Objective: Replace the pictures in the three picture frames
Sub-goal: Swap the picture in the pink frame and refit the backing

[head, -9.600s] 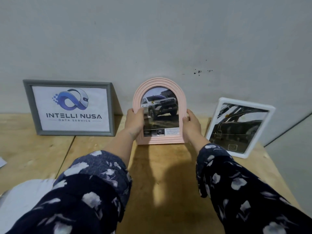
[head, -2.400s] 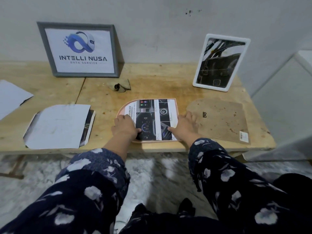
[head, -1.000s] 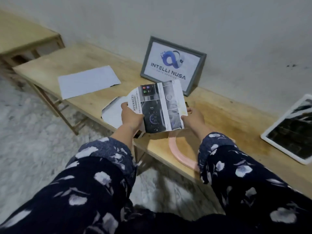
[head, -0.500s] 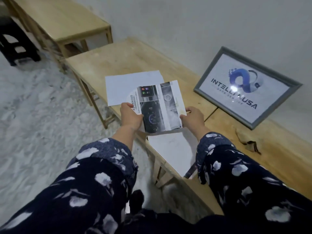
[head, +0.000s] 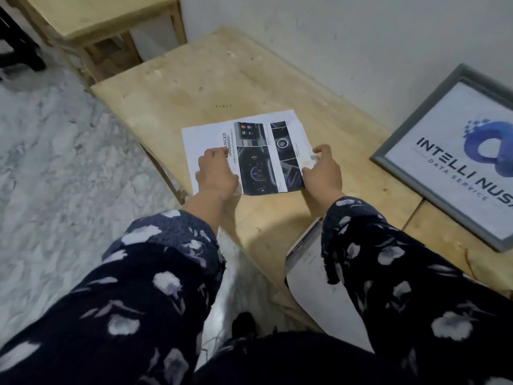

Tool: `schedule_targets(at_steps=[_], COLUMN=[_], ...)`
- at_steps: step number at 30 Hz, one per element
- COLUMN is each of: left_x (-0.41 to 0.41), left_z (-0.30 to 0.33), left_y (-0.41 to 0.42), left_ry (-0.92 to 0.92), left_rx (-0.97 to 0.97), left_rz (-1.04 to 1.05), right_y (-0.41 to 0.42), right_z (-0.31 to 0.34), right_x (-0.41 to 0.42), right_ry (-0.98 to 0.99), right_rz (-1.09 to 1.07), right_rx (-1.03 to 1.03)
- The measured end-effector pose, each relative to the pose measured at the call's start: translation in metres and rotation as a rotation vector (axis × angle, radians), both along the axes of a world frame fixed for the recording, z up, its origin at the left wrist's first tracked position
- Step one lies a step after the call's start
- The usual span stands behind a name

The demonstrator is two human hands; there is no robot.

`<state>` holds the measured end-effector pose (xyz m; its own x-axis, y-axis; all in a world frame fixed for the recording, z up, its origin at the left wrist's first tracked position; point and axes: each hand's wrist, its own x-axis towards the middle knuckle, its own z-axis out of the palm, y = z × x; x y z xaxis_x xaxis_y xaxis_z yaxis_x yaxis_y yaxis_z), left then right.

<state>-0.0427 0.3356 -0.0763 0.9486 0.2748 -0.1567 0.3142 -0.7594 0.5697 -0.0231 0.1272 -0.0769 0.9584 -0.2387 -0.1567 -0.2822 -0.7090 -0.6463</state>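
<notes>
A printed car-dashboard picture (head: 261, 159) lies low over a white sheet (head: 194, 134) at the left end of the wooden table (head: 222, 87). My left hand (head: 216, 173) holds its left edge, with the fingers curled on top of the print. At the right edge, my right hand (head: 323, 170) pinches the paper between thumb and fingers. A grey picture frame (head: 388, 154) with a blue logo print leans against the wall at the right. The pink and white frames are out of view.
A pile of white sheets (head: 308, 262) sits at the table's near edge under my right sleeve. A second wooden table (head: 97, 12) stands beyond the left end. Marble floor (head: 55, 162) lies to the left and below.
My view and both hands swung left along the table, away from the pink frame. The picture went from held up in the air down onto the white sheet.
</notes>
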Motion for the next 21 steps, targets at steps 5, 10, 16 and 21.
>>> schedule_targets(at_steps=[5,10,16,21], left_x=[0.004,-0.001,-0.018,-0.041], left_z=[-0.008,-0.001,0.015,0.023], left_y=[0.003,-0.008,-0.045,-0.096], left_ry=[0.029,0.012,0.001,0.088], left_rx=[0.164,0.207,0.202,0.175], left_rz=[-0.041,-0.075,-0.215,-0.428], right_y=[0.008,0.004,-0.023,-0.07], right_z=[-0.011,-0.005,0.013,0.022], right_x=[0.006,-0.006,-0.044,-0.098], right_ry=[0.078,0.108,0.124,0.159], right_rz=[0.048,0.069,0.01,-0.046], right_rx=[-0.32,-0.255,-0.241,-0.221])
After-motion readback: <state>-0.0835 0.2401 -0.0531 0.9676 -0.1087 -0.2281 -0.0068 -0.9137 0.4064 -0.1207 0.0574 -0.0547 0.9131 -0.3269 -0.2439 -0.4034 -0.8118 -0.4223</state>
